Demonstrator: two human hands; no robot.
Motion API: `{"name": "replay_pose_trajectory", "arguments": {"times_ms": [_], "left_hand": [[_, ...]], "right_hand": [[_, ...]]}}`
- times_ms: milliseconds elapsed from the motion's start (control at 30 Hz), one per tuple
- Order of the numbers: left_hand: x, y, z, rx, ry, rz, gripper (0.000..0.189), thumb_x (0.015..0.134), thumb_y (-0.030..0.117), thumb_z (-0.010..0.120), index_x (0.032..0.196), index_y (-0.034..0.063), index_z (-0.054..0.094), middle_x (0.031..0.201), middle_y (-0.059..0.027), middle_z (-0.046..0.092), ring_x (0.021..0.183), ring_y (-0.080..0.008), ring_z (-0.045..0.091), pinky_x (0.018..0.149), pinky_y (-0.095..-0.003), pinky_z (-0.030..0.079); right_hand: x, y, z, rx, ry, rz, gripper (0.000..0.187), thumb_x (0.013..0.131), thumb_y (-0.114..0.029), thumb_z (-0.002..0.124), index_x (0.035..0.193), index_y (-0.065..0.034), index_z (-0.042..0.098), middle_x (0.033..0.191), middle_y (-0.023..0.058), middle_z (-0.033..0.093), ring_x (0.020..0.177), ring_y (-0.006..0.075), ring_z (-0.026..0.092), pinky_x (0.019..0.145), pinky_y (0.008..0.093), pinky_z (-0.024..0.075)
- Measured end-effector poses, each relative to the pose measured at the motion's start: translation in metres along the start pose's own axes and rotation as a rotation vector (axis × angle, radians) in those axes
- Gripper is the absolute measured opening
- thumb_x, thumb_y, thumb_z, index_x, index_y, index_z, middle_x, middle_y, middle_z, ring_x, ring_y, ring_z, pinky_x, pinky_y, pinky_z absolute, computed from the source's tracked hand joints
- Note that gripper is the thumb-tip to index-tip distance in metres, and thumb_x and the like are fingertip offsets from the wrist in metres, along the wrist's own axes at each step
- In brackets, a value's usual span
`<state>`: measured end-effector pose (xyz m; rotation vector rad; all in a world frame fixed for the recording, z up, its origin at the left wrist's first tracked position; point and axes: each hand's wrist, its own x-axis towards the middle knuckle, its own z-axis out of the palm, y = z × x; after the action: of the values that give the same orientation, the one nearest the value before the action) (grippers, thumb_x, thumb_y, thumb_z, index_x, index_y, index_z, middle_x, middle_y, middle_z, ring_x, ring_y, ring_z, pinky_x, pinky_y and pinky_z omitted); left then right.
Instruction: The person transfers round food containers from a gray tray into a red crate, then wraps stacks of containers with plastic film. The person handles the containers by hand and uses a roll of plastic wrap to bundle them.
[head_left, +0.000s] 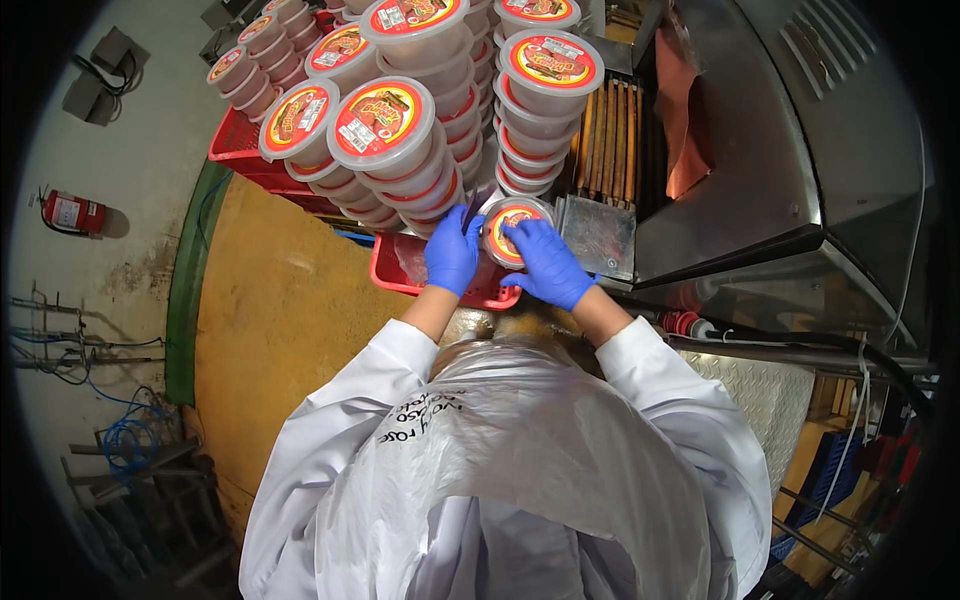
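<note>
My right hand (549, 262), in a blue glove, rests with spread fingers on the lid of a round plastic tub (497, 232) with a red and yellow label. My left hand (453, 251), gloved too, is just left of that tub, its fingers around a thin dark item (471, 208) that I cannot make out. Tall stacks of lidded tubs (382, 124) rise beyond my left hand. Another stack (551, 64) stands beyond the single tub. Below my left hand is a red plastic basket (386, 277) with clear plastic film inside.
At the right, a roller conveyor (611, 142) leads beside a stainless steel machine (750, 172) with a reddish flap (682, 112). A metal plate (600, 236) lies at the conveyor's near end. Red crates (240, 142) stand at the back left. A fire extinguisher (75, 213) hangs on the wall.
</note>
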<state>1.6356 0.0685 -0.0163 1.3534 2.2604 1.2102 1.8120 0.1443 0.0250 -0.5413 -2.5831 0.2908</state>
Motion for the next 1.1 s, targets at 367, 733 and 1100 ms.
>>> {"name": "replay_pose_trajectory", "arguments": {"times_ms": [367,733,1100], "left_hand": [[-0.032,-0.044,-0.066,-1.421,-0.799,-0.814,0.050,0.089,0.022,0.053,0.134,0.0040,0.045,0.096,-0.0069,0.056,0.075,-0.0148,0.055,0.069,-0.0327,0.051],[-0.001,0.011,-0.098,-1.158,-0.776,-0.605,0.040,0.088,0.008,0.066,0.124,0.0002,0.053,0.105,-0.0113,0.065,0.090,-0.0177,0.066,0.079,-0.0323,0.056],[0.046,0.080,0.002,-1.089,-1.034,-0.486,0.030,0.092,0.025,0.066,0.114,0.0046,0.060,0.092,-0.0045,0.065,0.080,-0.0123,0.062,0.074,-0.0298,0.053]], "right_hand": [[0.036,0.005,-0.043,-0.077,0.125,0.329,0.034,0.071,-0.013,0.077,0.093,-0.0038,0.053,0.103,0.0188,0.054,0.097,0.0382,0.052,0.078,0.0477,0.0432],[0.029,-0.026,-0.020,-0.198,-0.237,0.546,0.079,0.058,-0.046,0.082,0.118,-0.0061,0.050,0.131,0.0265,0.041,0.116,0.0435,0.044,0.095,0.0549,0.0391],[-0.002,-0.006,-0.055,1.137,0.391,0.883,0.035,0.088,-0.021,0.070,0.115,-0.0033,0.057,0.097,0.0087,0.063,0.093,0.0188,0.064,0.087,0.0380,0.0520]]}}
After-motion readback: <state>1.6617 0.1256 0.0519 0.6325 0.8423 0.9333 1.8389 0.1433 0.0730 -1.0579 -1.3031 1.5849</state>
